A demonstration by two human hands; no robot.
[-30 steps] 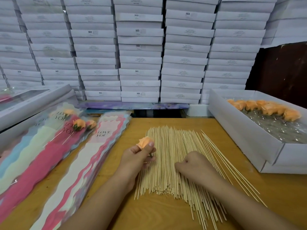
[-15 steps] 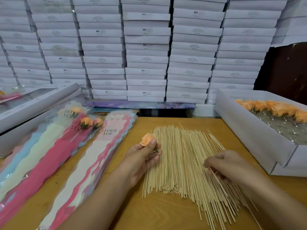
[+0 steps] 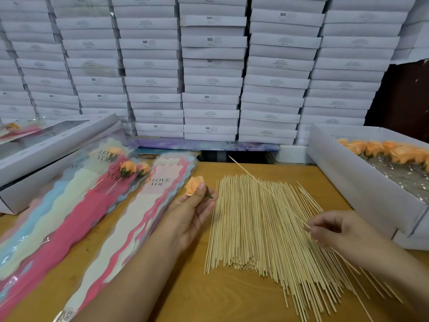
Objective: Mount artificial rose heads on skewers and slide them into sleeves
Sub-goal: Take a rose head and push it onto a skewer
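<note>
I hold an orange rose head [image 3: 194,185] in my left hand [image 3: 192,212], thumb on it, above the desk [image 3: 220,296]. My right hand [image 3: 332,228] pinches one skewer [image 3: 260,182], its tip raised over the skewer pile [image 3: 255,228]. Sleeves [image 3: 130,228] lie left.

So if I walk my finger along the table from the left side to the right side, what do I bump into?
Pink and cream "LOVE YOU" plastic sleeves → left hand holding an orange rose head → pile of thin wooden skewers → right hand pinching one skewer → white cardboard box of orange roses.
</note>
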